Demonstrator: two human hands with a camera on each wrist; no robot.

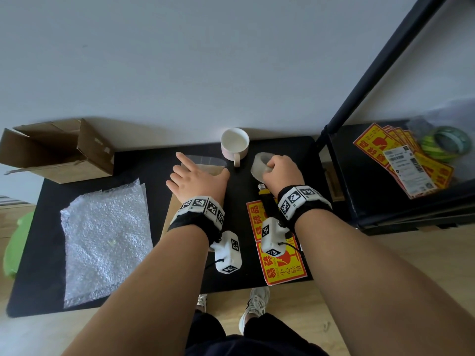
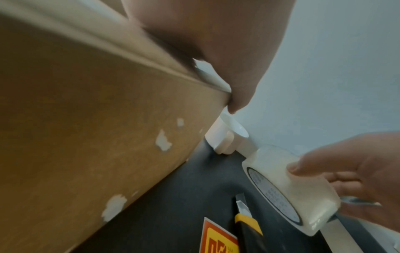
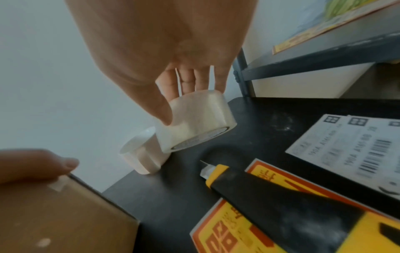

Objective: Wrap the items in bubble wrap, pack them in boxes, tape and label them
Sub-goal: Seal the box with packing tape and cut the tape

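At nine o'clock the bubble wrap sheet (image 1: 106, 237) lies unused, the flat-fingered left hand (image 1: 198, 179) presses the closed cardboard box (image 2: 90, 130), the mug (image 1: 235, 145) at twelve stands unwrapped, and the right hand (image 1: 281, 170) grips the clear tape roll (image 1: 261, 165): taping underway, labelling left.

White mug (image 1: 234, 143), brown box (image 2: 86, 130), black table (image 1: 282, 155), yellow-and-red labels (image 1: 282, 265)

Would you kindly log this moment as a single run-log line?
stage: taping box | left hand: flat on closed box | right hand: holds tape roll | mug: unwrapped | knife: idle
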